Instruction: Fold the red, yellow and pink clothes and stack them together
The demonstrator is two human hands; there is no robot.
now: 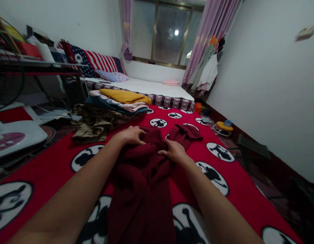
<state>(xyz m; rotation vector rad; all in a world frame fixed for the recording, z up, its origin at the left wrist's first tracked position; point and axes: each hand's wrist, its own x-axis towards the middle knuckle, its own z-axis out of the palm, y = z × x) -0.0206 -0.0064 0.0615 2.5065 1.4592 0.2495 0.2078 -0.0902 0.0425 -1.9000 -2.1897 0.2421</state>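
A dark maroon garment [145, 189] lies rumpled on a red blanket [157, 113] with round white-and-black figures. It stretches from the bottom edge of the view up to both hands, and one fabric end [187, 132] fans out to the right; its exact kind is hard to tell. My left hand [131, 135] is closed on the cloth at its upper left, thumb and fingers curved toward each other. Opposite it, my right hand [173, 151] pinches a fold on the right side. Some fingertips are hidden in the fabric.
Beyond my left hand stands a stack of folded clothes, with a mustard garment [126, 96] on top. Camouflage clothing [93, 125] lies beside it. A cluttered desk [45, 62] is at left, a white-covered bed [147, 86] behind, a yellow stool [223, 127] at right.
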